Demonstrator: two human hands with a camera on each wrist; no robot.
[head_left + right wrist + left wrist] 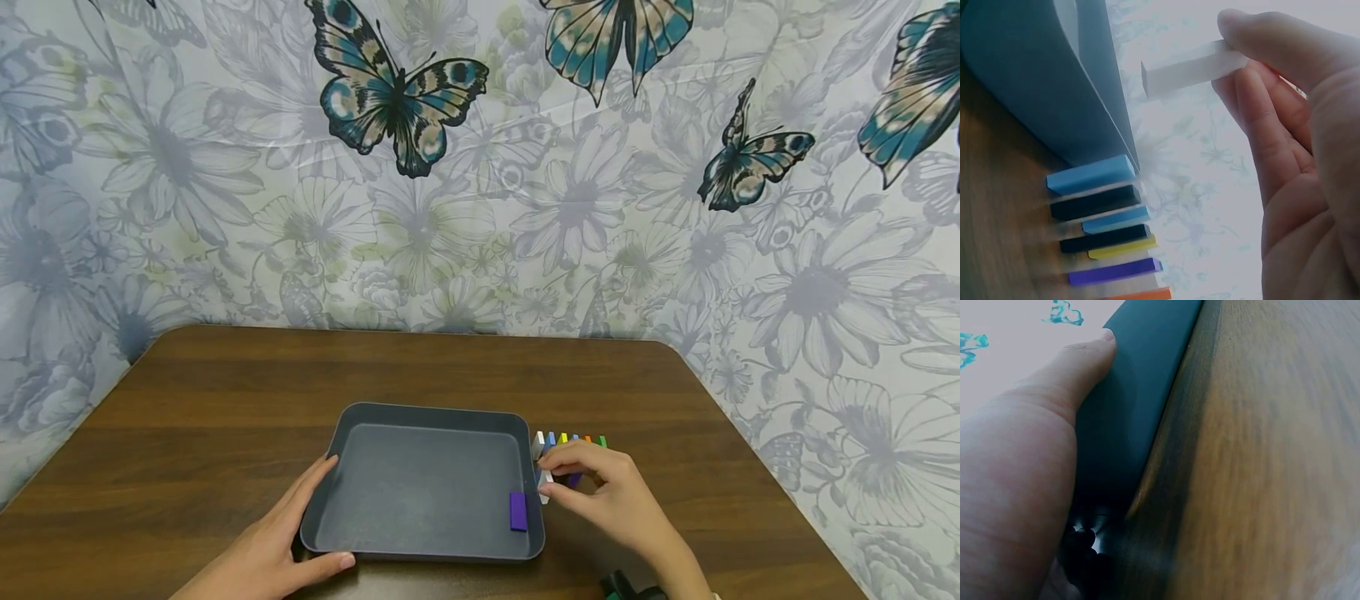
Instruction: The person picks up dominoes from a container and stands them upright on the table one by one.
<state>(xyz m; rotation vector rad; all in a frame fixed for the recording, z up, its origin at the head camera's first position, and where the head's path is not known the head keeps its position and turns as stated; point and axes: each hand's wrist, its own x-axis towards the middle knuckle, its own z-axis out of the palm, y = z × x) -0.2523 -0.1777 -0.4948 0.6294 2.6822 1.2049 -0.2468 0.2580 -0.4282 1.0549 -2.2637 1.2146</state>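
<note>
A dark grey tray (420, 483) lies on the table, with a purple block (517, 512) inside by its right wall. My left hand (281, 533) rests against the tray's front left corner, fingers extended along the left side and thumb at the front edge. In the left wrist view the thumb (1094, 359) lies along the tray's outer wall (1129, 394). Just outside the right wall, my right hand (607, 496) pinches a white block (1188, 70) between thumb and fingers. Below it in the right wrist view stand several coloured blocks, among them a light blue block (1091, 175) and a purple block (1115, 272).
The coloured blocks stand close together beside the tray's right wall, partly hidden behind my right hand in the head view; a green block (602, 442) is at the far end. Brown wooden table (375, 367) surrounds the tray, and a butterfly-patterned cloth (450, 250) hangs behind.
</note>
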